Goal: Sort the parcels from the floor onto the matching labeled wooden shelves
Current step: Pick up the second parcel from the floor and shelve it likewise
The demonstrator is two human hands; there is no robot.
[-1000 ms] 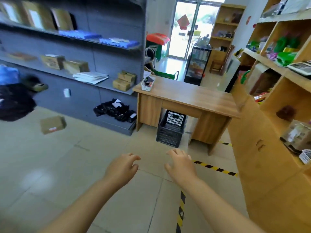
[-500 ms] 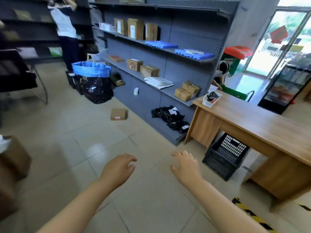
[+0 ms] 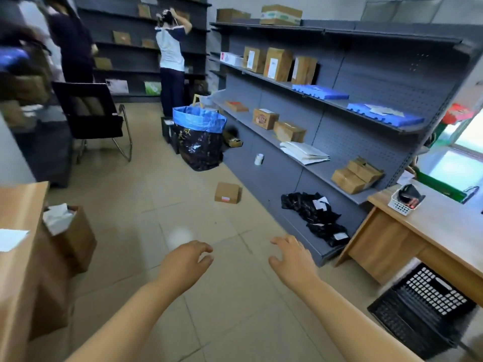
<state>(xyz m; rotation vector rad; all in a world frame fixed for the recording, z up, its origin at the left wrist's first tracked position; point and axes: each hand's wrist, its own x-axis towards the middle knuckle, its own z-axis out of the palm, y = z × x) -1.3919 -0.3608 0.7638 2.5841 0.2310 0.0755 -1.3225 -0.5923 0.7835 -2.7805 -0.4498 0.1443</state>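
No text can be read. White labels on the upright cardboard boxes point(image 3: 278, 64) at upper centre and the red strip on the floor box point(image 3: 226, 193) are blurred.

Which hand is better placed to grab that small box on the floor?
Slightly the left hand: the box lies ahead between both empty hands, a little nearer the left one than the right hand. It's still far off.

The black crate point(image 3: 420, 307) is half hidden beneath the front edge of the wooden desk point(image 3: 428, 231) and smeared by blur. The shelves at the left edge point(image 3: 23, 82) are blurred beyond reading. The label on the floor parcel point(image 3: 226, 193) is too small to be read (only a red mark is seen). Both forearms are cut off at the bottom edge.
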